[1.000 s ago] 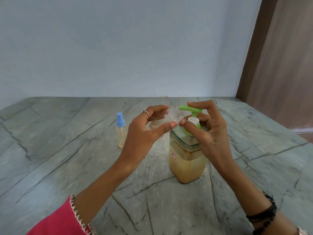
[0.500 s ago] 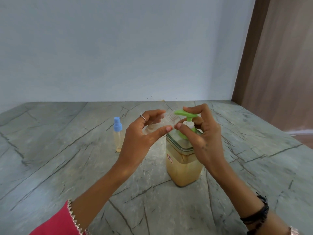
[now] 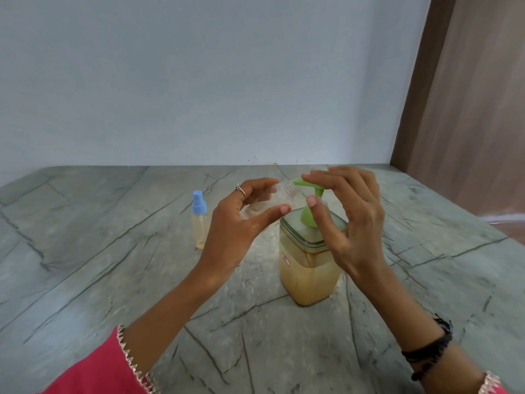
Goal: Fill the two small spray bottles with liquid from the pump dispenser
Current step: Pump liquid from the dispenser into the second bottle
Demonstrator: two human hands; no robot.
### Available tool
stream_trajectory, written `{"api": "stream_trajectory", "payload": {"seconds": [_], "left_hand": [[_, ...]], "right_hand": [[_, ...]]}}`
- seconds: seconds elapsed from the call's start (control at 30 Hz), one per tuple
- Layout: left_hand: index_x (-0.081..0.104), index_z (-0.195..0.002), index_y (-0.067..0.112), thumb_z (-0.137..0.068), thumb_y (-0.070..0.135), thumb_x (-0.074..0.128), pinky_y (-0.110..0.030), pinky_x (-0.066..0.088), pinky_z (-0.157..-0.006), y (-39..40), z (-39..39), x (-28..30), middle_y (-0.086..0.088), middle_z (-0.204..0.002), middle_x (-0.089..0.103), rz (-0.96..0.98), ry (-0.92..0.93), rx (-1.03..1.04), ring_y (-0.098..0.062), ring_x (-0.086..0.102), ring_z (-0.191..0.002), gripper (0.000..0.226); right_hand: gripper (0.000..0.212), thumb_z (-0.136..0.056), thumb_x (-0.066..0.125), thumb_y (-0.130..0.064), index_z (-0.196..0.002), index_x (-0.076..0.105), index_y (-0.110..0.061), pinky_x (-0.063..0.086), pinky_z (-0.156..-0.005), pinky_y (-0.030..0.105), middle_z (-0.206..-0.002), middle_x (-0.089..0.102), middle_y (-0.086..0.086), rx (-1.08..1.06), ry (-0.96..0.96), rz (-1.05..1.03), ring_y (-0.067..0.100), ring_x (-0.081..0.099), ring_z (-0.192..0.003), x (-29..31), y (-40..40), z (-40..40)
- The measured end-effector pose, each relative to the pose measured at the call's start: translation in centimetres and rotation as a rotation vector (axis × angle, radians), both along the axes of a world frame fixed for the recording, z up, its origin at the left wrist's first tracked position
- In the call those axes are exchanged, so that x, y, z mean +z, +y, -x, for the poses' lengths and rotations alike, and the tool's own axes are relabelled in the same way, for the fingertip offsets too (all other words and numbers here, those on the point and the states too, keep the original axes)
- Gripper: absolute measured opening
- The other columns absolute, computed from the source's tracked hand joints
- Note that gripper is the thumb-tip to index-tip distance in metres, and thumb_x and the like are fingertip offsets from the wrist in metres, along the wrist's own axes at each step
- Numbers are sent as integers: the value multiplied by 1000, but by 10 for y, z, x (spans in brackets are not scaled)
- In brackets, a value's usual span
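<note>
Two hands are up over the pump dispenser (image 3: 309, 268), which stands on the grey veined stone counter (image 3: 85, 251).

Left hand (image 3: 241, 226): fingers and thumb curl round an uncapped clear spray bottle (image 3: 279, 196), held tilted with its threaded neck pointing up and right. The neck sits just under the tip of the green pump spout (image 3: 305, 184), very close; can't tell if they touch. There is a ring on one finger. The bottle body is mostly hidden behind the palm, so the fill level is unreadable.

Right hand (image 3: 349, 220): it sits above and beside the pump head, fingers relaxed and spread, forefinger lying along the top of the spout, thumb tip near the green collar. It is not wrapped round anything, so it reads as an open hand resting on the pump. Whether it is actually pressing down I can't tell.

Dispenser: a square clear container, amber liquid filling roughly the lower two thirds, a small red-and-white label on the front-left face, a clear lid with the green pump through it.

Second spray bottle (image 3: 199, 220): it stands upright on the counter, left of the left hand and well apart from the dispenser. Its blue spray cap is on and pale yellowish liquid shows inside.

Other: a pink sleeve (image 3: 93, 373) with silver trim on the left arm, dark bands (image 3: 429, 348) on the right wrist. A pale blue wall is behind and a brown wooden panel (image 3: 468, 95) is at far right.
</note>
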State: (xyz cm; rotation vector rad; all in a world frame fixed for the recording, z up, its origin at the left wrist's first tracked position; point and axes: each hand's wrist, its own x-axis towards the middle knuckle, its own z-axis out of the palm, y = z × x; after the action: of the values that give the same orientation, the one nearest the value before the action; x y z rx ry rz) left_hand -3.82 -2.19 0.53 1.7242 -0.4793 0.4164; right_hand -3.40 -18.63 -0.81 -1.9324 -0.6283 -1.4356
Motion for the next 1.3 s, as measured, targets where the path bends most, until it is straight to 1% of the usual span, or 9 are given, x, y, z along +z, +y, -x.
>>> {"api": "stream_trajectory", "payload": {"seconds": [0.17,0.27,0.53,0.67,0.87,0.97,1.13,1.2,1.3], "left_hand": [[60,-101,35,-61,39,69,-2,42,-78,0,-1,1,23,-96,63,-18,-6,5,15,56,-96,41],[59,-101,37,-60,40,69,-1,41,-79,1,-1,0,27,-96,61,-54,-17,11,19,54,-95,42],[58,-99,38,-62,39,70,-1,41,-79,2,-2,1,24,-97,62,-60,-26,17,16,55,-95,39],[59,-98,39,-62,39,70,-2,41,-78,1,-1,1,21,-98,64,-44,-18,12,13,57,-96,37],[59,-97,39,-62,39,69,-3,43,-78,1,0,1,23,-95,64,-38,-14,18,14,57,-95,37],[59,-98,38,-62,38,69,-2,43,-78,1,0,0,22,-95,64,-38,-11,18,14,56,-95,37],[61,-102,31,-65,32,71,4,35,-76,1,1,1,19,-97,64,-48,-20,17,15,56,-93,38],[61,-104,26,-68,27,72,9,29,-76,0,2,2,16,-98,64,-52,-33,19,16,56,-92,37],[61,-103,29,-65,33,70,4,35,-78,0,2,1,18,-98,64,-49,-35,8,14,56,-95,39]], "right_hand": [[27,-87,50,-30,-80,70,-14,33,-81,30,-79,59,-10,4,39,-61,8,49,-84,8,4,-1],[34,-87,49,-31,-71,69,-9,32,-76,31,-70,58,-6,-11,45,-86,11,46,-78,7,5,-2],[33,-90,42,-27,-87,72,-13,35,-77,34,-81,61,-8,-20,-32,-98,17,48,-86,1,8,0],[33,-91,42,-26,-98,72,-14,36,-80,34,-96,62,-10,-60,-53,-83,17,49,-92,-4,8,1],[36,-91,43,-27,-110,68,-9,36,-85,28,-105,64,0,-53,-78,-57,16,50,-98,-6,8,0],[32,-91,43,-26,-107,68,-13,35,-82,26,-100,60,-8,-24,-86,-55,9,46,-96,-4,7,0],[37,-92,40,-28,-91,74,-15,35,-79,31,-85,67,-9,-6,-37,-139,22,53,-88,5,6,3],[37,-91,40,-29,-86,74,-16,36,-78,34,-81,64,-12,-1,-7,-170,20,51,-86,7,9,4],[37,-91,41,-30,-78,73,-18,35,-75,36,-73,61,-14,-5,27,-179,9,46,-80,10,10,3]]}}
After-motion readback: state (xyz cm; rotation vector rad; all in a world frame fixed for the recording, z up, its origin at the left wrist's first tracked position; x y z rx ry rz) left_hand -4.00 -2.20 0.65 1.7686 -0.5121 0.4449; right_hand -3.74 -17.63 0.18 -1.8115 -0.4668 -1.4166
